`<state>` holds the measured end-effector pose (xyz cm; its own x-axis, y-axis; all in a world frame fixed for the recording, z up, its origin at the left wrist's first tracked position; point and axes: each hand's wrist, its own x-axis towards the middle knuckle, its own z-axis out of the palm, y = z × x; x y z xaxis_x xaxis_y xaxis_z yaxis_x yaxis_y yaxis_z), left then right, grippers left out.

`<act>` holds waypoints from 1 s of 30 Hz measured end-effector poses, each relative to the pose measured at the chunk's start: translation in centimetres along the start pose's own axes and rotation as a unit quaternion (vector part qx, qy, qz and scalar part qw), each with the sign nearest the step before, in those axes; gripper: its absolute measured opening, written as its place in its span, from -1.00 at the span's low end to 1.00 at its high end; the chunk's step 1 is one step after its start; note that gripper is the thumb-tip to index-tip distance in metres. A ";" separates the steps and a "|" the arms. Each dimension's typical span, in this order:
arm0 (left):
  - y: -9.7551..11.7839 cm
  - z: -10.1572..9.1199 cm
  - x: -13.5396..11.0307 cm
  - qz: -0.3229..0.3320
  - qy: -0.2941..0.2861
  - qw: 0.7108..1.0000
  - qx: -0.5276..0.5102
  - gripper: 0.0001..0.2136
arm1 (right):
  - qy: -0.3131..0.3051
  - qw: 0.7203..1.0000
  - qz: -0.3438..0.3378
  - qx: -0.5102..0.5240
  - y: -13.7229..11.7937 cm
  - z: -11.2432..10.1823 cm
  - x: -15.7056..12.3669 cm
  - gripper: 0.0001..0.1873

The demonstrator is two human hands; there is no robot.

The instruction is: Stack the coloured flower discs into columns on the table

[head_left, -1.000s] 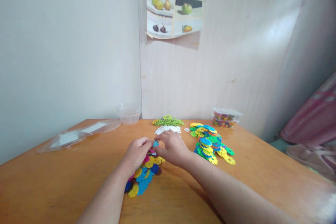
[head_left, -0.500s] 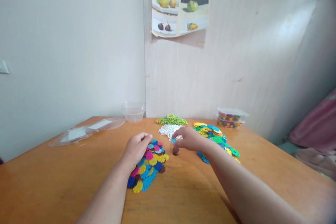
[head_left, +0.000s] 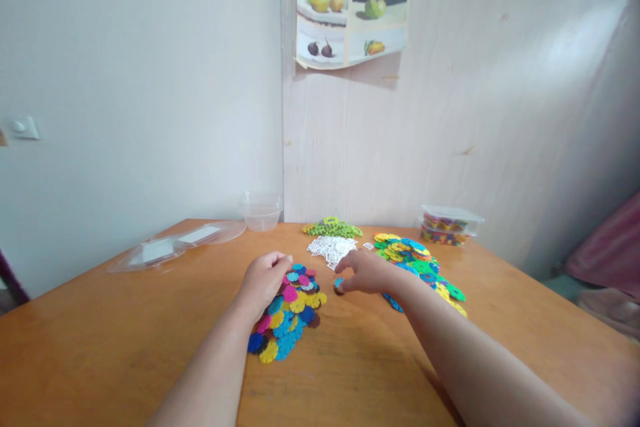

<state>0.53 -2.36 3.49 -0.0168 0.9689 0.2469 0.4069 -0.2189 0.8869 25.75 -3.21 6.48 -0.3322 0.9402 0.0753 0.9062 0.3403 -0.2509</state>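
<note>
Left hand (head_left: 263, 285) curls at a loose heap (head_left: 299, 303) of notched plastic discs, right hand (head_left: 369, 271) arches at a blue disc (head_left: 339, 281) beside it, grained wooden desk (head_left: 145, 327) beneath, either grip hard to tell.

A pale wall (head_left: 145, 80) meets a whitish wood-grained panel (head_left: 345, 147), where a curling sheet of 4 fruit pictures (head_left: 351, 23) hangs. A white fitting (head_left: 23, 127) sits far left, light (head_left: 593, 40) glares upper right, and pink fabric (head_left: 603, 247) shows right of the orange-brown table (head_left: 145, 320).
</note>
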 end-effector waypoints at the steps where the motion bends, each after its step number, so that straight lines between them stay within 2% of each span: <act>1: -0.1 0.0 0.1 0.003 -0.006 1.000 0.005 -0.66 | 0.005 1.000 -0.002 0.001 -0.1 -0.1 0.0 -0.50; 4: -0.3 0.0 0.2 0.009 -0.010 1.000 0.019 -0.68 | 0.033 0.999 -0.015 0.002 -1.1 0.0 -0.1 -0.57; 9: -0.4 0.1 0.2 0.008 -0.009 1.000 0.020 -0.71 | 0.083 0.992 -0.096 0.000 -4.4 1.4 -0.5 -0.70; 13: -0.5 0.2 0.2 0.016 -0.011 1.000 0.013 -0.73 | 0.071 0.985 -0.158 -0.003 -6.7 2.4 -0.8 -0.71; 17: -0.4 0.3 0.3 0.024 -0.013 1.000 0.008 -0.74 | 0.062 0.980 -0.190 -0.015 -7.4 2.9 -0.9 -0.70; 22: -0.4 0.4 0.3 0.027 -0.011 0.999 0.015 -0.75 | 0.070 0.979 -0.187 -0.031 -7.4 3.4 -0.7 -0.81; 25: -0.4 0.4 0.3 0.033 -0.009 0.999 0.023 -0.75 | 0.102 0.980 -0.172 -0.023 -7.2 3.1 -0.6 -0.80; 28: -0.4 0.3 0.4 0.036 -0.008 0.999 0.026 -0.73 | 0.123 0.985 -0.111 0.042 -6.4 2.2 -0.2 -0.81; 30: -0.4 0.2 0.4 0.033 -0.008 0.999 0.027 -0.73 | 0.099 0.988 -0.043 0.112 -5.2 1.5 0.2 -0.83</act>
<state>0.53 -1.82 3.15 0.0261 0.9544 0.2975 0.4555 -0.2763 0.8463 20.60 -4.83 6.30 -0.3276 0.9000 0.2875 0.7884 0.4281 -0.4417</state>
